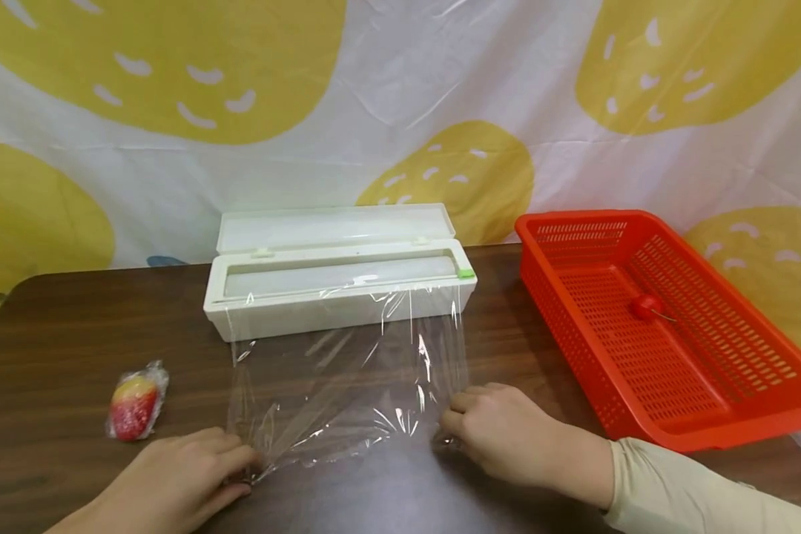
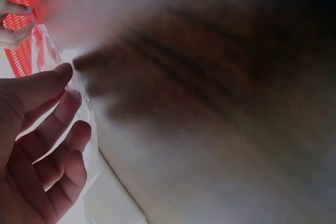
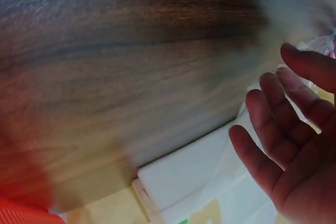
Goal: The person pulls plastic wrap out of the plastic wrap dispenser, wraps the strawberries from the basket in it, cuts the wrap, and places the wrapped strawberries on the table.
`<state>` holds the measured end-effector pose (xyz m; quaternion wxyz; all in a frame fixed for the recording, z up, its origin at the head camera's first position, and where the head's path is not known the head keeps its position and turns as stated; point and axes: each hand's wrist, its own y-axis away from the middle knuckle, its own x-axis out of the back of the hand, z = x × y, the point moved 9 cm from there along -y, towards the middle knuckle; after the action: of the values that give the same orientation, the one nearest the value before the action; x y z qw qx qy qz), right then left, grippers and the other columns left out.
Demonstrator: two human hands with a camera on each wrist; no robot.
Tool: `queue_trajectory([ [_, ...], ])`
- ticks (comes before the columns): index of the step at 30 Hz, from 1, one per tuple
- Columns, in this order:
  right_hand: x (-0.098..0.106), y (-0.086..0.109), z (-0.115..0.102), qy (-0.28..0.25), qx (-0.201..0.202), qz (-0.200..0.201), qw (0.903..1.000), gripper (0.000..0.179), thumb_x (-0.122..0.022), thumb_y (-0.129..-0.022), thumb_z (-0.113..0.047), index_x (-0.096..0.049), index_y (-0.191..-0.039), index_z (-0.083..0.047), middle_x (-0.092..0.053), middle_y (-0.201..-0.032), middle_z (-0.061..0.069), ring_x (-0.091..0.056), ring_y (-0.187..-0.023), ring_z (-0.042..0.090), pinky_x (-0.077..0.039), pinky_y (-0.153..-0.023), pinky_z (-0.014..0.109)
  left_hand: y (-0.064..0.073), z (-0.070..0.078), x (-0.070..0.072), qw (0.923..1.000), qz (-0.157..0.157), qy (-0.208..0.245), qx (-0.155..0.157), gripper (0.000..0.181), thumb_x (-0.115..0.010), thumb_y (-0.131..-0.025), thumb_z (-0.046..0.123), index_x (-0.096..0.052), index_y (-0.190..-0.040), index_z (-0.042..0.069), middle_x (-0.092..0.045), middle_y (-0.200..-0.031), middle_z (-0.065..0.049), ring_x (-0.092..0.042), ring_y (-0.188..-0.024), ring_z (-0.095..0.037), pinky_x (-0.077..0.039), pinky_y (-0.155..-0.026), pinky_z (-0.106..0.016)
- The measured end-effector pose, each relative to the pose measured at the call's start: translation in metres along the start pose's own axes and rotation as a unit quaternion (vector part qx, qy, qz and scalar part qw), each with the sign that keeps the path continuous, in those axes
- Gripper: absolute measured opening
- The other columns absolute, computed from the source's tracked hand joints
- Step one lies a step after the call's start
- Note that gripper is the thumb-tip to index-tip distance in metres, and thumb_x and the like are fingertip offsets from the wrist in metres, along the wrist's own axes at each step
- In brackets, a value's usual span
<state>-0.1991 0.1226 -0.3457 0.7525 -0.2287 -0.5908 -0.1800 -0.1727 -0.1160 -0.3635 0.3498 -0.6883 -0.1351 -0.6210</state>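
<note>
A sheet of clear plastic wrap (image 1: 347,386) stretches toward me from a white wrap dispenser box (image 1: 216,311), whose lid (image 1: 334,230) stands raised at the back. Inside the box lies a pale roll (image 1: 280,280). My left hand (image 1: 180,475) pinches the sheet's near left corner between thumb and finger, also seen in the left wrist view. Its near right corner is in the grip of my right hand (image 1: 507,437); in the right wrist view, the thumb and index finger of that hand (image 3: 294,150) meet the film. Creases and glare run across the film.
Left of the sheet lies a red and yellow toy fruit (image 1: 133,408) in clear wrapping. A red plastic basket (image 1: 574,341) stands at the right, holding a small red cherry-like thing (image 1: 646,305). Behind the brown table (image 1: 53,334) hangs a white and yellow printed cloth (image 1: 400,89).
</note>
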Motion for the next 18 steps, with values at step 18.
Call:
queue_trajectory([
  [18, -0.005, 0.002, 0.002, -0.021, -0.015, -0.056, 0.9981, 0.014, -0.072, -0.079, -0.036, -0.066, -0.073, -0.025, -0.063, -0.068, -0.010, -0.058, -0.058, 0.009, -0.042, -0.051, 0.027, -0.013, 0.005, 0.015, 0.9973, 0.071, -0.019, 0.000, 0.018, -0.065, -0.086, 0.046, -0.067, -0.096, 0.031, -0.065, -0.106, 0.009, -0.061, -0.096, -0.012, -0.049, -0.073, -0.037],
])
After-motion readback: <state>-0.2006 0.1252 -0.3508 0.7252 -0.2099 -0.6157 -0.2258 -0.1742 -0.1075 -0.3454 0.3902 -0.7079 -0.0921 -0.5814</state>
